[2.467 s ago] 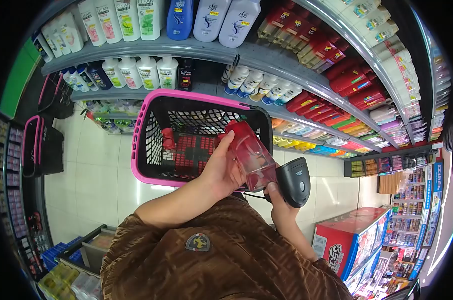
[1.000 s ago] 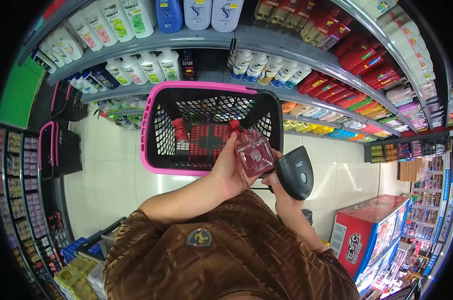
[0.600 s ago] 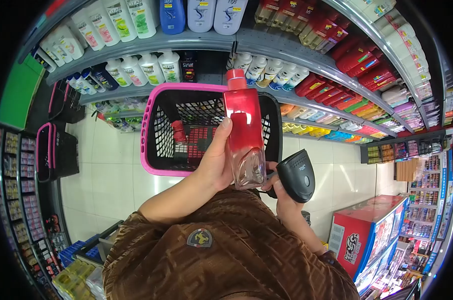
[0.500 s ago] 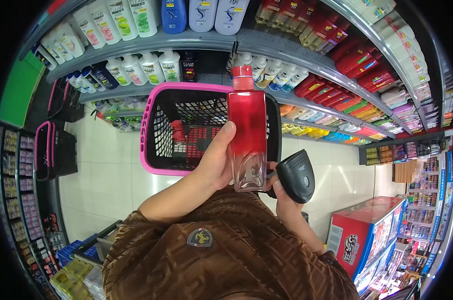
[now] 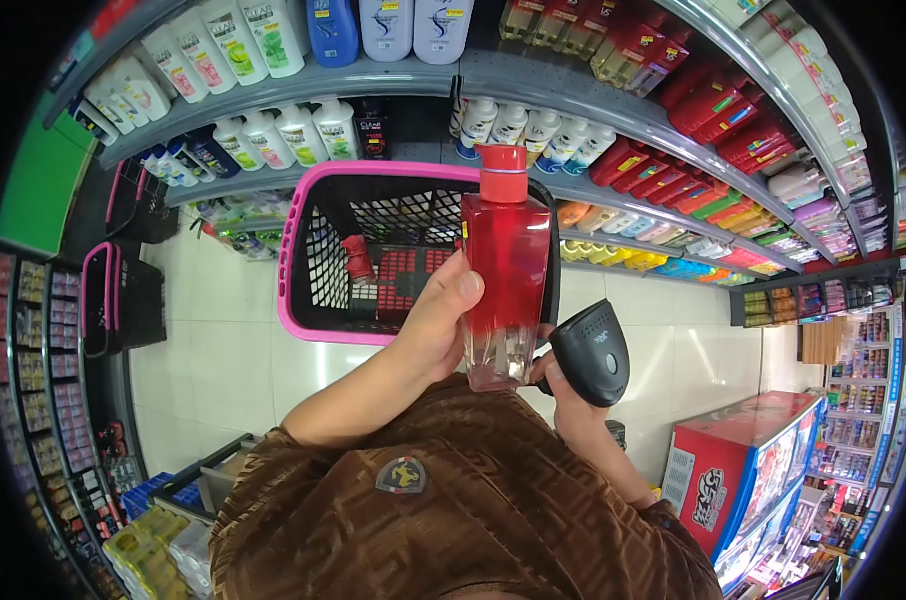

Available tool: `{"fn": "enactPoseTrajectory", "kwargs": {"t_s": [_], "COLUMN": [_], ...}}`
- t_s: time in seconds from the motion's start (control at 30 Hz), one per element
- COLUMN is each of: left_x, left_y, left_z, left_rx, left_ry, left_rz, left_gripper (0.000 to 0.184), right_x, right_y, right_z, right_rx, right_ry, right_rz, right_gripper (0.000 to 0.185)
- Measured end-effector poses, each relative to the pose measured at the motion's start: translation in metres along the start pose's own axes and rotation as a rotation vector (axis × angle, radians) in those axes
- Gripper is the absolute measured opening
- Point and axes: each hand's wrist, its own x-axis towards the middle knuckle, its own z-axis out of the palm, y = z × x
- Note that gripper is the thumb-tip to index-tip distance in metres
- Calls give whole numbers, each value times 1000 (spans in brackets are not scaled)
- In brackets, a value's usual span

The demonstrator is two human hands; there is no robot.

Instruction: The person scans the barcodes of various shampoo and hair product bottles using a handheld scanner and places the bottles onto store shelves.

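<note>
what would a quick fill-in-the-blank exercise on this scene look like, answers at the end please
1. The left hand holds a bottle with a ____ cap.
2. The scanner is in the ____ hand.
3. The basket behind the bottle has a left edge coloured ____.
4. The shelves beyond the basket hold rows of ____.

Missing words: red; right; pink; bottles

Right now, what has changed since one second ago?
The held red bottle has swung from base toward the camera to cap uppermost in view, side showing. The left hand still holds it and the right hand the black scanner; nothing was let go. The basket stayed put.
</note>
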Motion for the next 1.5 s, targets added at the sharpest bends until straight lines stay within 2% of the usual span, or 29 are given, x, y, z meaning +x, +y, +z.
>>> {"fn": "enactPoseTrajectory", "kwargs": {"t_s": [0.1,0.13,0.2,0.27,0.33,0.37,0.43,0.47,0.5,0.53,0.6,0.73,0.87,0.93,1.0,1.2,1.23,1.27,1.3,1.37,1.43,1.47,1.5], "left_x": [-1,-1,1,1,0,0,3,4,4,3,7,9,21,21,23,50,56,62,67,84,110,127,148], "left_y": [1,-2,-9,-10,-9,-8,-3,-1,3,9,6,8,2,-3,-8,-47,-49,-52,-57,-64,-62,-60,-48], "left_z": [5,1,-9,-9,-5,-3,6,13,19,19,13,3,-15,-16,-15,-24,-20,-12,-5,9,23,27,44], "left_rx": [-26,-25,-121,-139,-156,-127,-101,-56,-13,-53,-65,4,155,206,305,502,515,495,477,483,551,682,617], "left_ry": [-53,-51,-170,-165,-165,-107,-53,-36,-18,-99,-102,-69,-119,-112,-101,-113,-122,-106,-87,-75,-61,4,9], "left_rz": [-42,-42,-3,0,0,6,19,84,146,93,107,123,127,61,-7,60,55,20,-15,9,90,123,161], "left_gripper": [99,99,73,72,71,72,75,81,89,99,99,99,100,100,100,104,104,102,100,94,86,80,78], "right_x": [0,-2,-2,1,5,7,12,14,15,17,25,28,29,33,37,47,50,51,55,64,63,63,64], "right_y": [-3,1,13,11,-2,-7,-12,-13,-11,-5,-13,-7,5,5,9,25,22,22,24,29,28,26,24], "right_z": [-5,-3,-10,-13,-7,-4,2,4,5,6,14,17,17,14,9,-24,-31,-37,-45,-62,-77,-86,-98], "right_rx": [-68,43,-64,-172,-97,-101,54,57,52,111,274,172,266,340,259,51,77,105,122,-40,85,188,211], "right_ry": [4,57,39,23,-2,-1,-34,-32,-32,-16,30,35,115,147,152,117,101,87,97,103,173,234,237], "right_rz": [30,68,7,-69,29,19,65,78,77,96,157,97,103,73,105,179,157,139,140,-51,7,65,50], "right_gripper": [29,29,29,30,37,37,51,64,64,65,63,62,58,57,52,50,61,72,72,78,76,74,74]}}
